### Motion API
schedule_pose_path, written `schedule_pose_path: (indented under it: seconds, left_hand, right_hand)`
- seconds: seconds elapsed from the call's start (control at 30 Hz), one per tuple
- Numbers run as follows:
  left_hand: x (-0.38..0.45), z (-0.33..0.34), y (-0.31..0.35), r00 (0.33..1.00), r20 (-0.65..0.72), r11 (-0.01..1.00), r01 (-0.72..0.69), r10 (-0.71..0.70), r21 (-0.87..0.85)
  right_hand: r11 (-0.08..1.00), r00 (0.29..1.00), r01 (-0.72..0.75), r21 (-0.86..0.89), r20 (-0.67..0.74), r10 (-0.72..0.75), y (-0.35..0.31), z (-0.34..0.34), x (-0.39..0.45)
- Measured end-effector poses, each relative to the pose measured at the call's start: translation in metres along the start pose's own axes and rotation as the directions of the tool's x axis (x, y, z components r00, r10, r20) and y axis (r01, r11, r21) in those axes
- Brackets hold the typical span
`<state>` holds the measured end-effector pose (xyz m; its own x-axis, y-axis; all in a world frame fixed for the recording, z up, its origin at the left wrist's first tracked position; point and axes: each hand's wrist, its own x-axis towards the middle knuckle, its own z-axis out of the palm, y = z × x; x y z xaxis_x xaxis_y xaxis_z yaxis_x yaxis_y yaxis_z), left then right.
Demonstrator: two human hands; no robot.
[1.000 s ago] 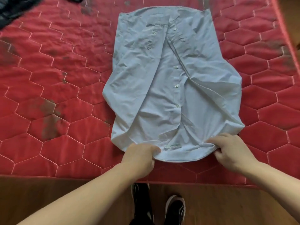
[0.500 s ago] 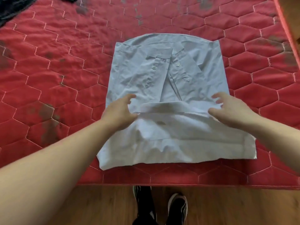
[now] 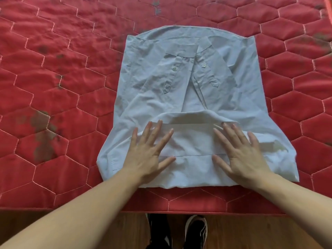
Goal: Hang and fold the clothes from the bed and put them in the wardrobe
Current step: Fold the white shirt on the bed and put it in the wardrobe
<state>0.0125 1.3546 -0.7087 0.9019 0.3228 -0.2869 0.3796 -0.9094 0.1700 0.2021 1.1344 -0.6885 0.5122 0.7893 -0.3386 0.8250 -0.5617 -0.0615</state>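
A pale blue button shirt (image 3: 188, 97) lies on the red quilted mattress (image 3: 62, 90), its sleeves folded across the middle and its near hem turned up over the body. My left hand (image 3: 147, 150) lies flat with spread fingers on the left part of the folded-up hem. My right hand (image 3: 240, 150) lies flat in the same way on the right part. Both palms press the fold down. The cuffs with their buttons show above the fold.
The mattress's front edge (image 3: 179, 209) runs just below the shirt, with a wooden floor (image 3: 89, 230) under it. My black and white shoes (image 3: 195, 229) stand on the floor by the edge. Dark stains mark the mattress at the left.
Both hands lifted the shirt's near hem, carried it away from me over the body and laid it down. They have let go and now lie flat on the fold.
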Motion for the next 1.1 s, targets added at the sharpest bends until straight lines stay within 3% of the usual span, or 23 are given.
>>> schedule_pose_path:
  seconds: [0.1,0.2,0.47,0.67,0.8,0.93,1.1]
  left_hand:
    - [0.020,-0.003,-0.003,0.992,0.127,0.998,-0.002,-0.006,0.064]
    - [0.032,-0.010,0.002,0.984,0.174,0.999,0.045,-0.042,-0.016]
    - [0.092,-0.071,0.003,0.997,0.052,0.998,-0.055,0.055,0.012]
    - [0.184,-0.102,-0.019,0.990,0.098,0.989,0.109,-0.099,-0.103]
    - [0.247,-0.119,-0.041,0.987,0.041,0.967,0.163,-0.157,-0.196]
    - [0.302,-0.129,-0.060,0.979,0.007,0.976,0.204,-0.204,-0.075]
    - [0.346,-0.145,-0.089,0.975,0.186,0.992,0.112,-0.121,0.059]
  right_hand:
    - [0.993,0.988,-0.105,-0.051,0.108,0.110,-0.002,-0.004,0.009]
    - [0.985,0.971,-0.164,-0.055,0.165,0.171,-0.007,-0.009,0.016]
    - [0.993,0.990,-0.105,0.050,-0.094,0.110,0.004,-0.074,0.070]
    - [0.993,0.992,-0.100,0.070,-0.065,0.104,0.033,-0.108,0.167]
    - [0.982,0.990,-0.133,0.133,-0.019,0.137,0.055,-0.125,0.240]
    - [0.989,0.995,-0.096,0.108,-0.011,0.098,0.080,-0.130,0.298]
    - [0.993,0.984,-0.054,0.106,0.176,0.035,0.095,-0.133,0.354]
